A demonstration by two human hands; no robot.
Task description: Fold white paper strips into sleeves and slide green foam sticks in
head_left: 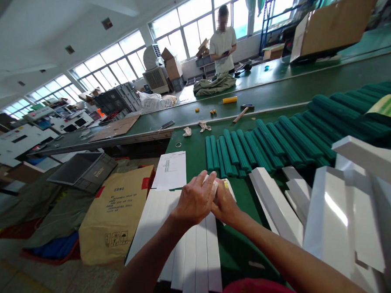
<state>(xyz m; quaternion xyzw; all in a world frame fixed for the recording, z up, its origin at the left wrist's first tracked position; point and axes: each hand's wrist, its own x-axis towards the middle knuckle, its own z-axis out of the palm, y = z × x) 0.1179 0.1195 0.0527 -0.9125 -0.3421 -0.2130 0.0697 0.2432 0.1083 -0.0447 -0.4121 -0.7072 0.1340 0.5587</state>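
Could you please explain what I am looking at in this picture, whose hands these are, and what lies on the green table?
The picture comes from a camera worn on a person's head, looking forward and down, so the two bare arms reaching in from the bottom are that person's own. The left hand and right hand are together around a small white piece; what exactly it is stays hidden behind the fingers. They work over a green table. Under the hands lies a row of flat white strips. To the right are folded white boxes, and behind them a long row of green rolls. A printed sheet of paper lies near the table's left edge. On the floor at left lies a brown paper sack. Another person stands far back by the windows.
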